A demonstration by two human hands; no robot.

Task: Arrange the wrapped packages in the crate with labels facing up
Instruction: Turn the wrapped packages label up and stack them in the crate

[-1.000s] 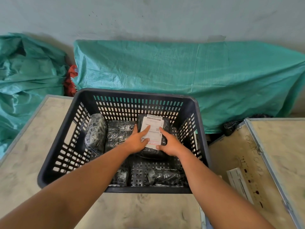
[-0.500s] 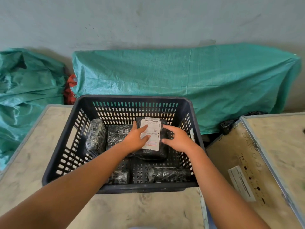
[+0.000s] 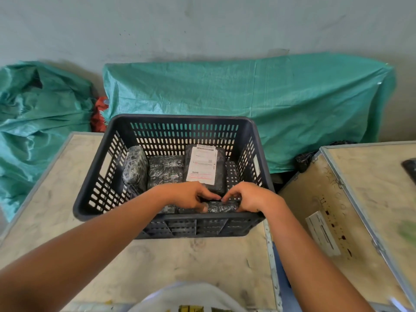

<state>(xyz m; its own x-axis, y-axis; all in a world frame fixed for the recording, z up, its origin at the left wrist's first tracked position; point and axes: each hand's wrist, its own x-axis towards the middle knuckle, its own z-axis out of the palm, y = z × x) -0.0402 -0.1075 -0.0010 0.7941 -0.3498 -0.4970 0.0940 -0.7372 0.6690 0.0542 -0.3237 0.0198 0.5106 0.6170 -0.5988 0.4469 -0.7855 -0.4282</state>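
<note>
Hands, left (image 3: 189,194) and right (image 3: 252,197), fingers pinching package (image 3: 221,207) at crate (image 3: 180,119) 6 o'clock. Looks soft, slick wrap; grip ends, flip label-up.

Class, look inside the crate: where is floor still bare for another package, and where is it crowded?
Bare floor shows in the crate only as a narrow strip between the labelled package and the right wall. The left and middle are packed with wrapped packages. The near edge is crowded: left hand and right hand meet over a package.
</note>
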